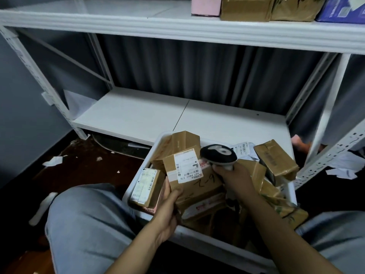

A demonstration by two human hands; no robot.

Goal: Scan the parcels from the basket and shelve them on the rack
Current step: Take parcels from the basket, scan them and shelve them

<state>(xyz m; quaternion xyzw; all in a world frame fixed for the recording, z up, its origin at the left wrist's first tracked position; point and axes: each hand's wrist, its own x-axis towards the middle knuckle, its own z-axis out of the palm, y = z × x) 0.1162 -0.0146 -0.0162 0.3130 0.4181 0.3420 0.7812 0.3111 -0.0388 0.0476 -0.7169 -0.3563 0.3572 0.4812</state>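
Clearly, the work is only beginning to advance. Nearest to the camera, the left hand (167, 210) is closing its grip around a small brown parcel (185, 171), holding it just above the basket (197, 239) with the white label turned upward. Beside it, the right hand (235, 175) is wrapping its grip around the handle of a scanner (218, 154), whose head is hanging close to the label, so I judge that this parcel is being scanned now and is not yet shelved. Below both hands, the white basket is holding many more brown parcels, piled loosely, and all of them are waiting for the same treatment. Farther away, the lower shelf (138, 113) of the rack (177, 30) is lying bare. On the upper shelf, at the right, a few boxes (246, 8) are standing side by side; I am supposing these are shelved already. Most of the task is remaining.
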